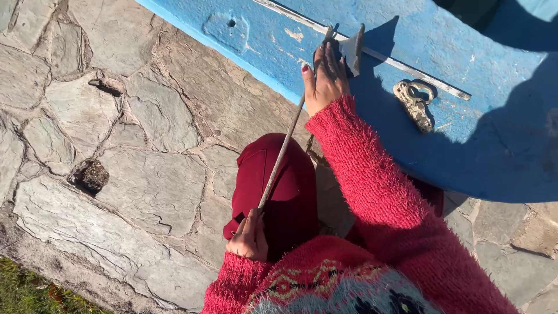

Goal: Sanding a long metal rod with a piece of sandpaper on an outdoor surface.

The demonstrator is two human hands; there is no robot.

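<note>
We see one big floor of flat grey stones [151, 186], with many stones fitted together and dark cracks between them. One strip of green grass [23, 291] shows in the bottom left corner.

Next biggest is one wide blue painted surface [465, 134], chipped and worn, across the top right. Dark shadow covers part of it. One thin pale metal strip [407, 67] runs across it on a slant.

Then comes the person. We see two fuzzy red sleeves [372, 186], one on each arm, and one knee in dark red trousers [279, 186].

We see one long thin metal rod [282, 154]. It slants from low near the knee up to the blue surface. At its top end sits one flat grey metal blade [353, 46], lying against the blue paint just beside the pale strip.

There are two hands. The left hand [249, 237] is low down, closed in a fist around the bottom end of the rod. The right hand [325, 78] is up on the blue surface, with its fingers close together, lying over the top of the rod just below the blade. One red nail shows on its thumb.

One small pale metal latch [415, 102] with a loop sits on the blue surface, to the right of the hand and apart from it.

One small dark lump of dirt [91, 175] lies on the stones to the left. One small round hole [231, 23] shows in the blue paint.
</note>
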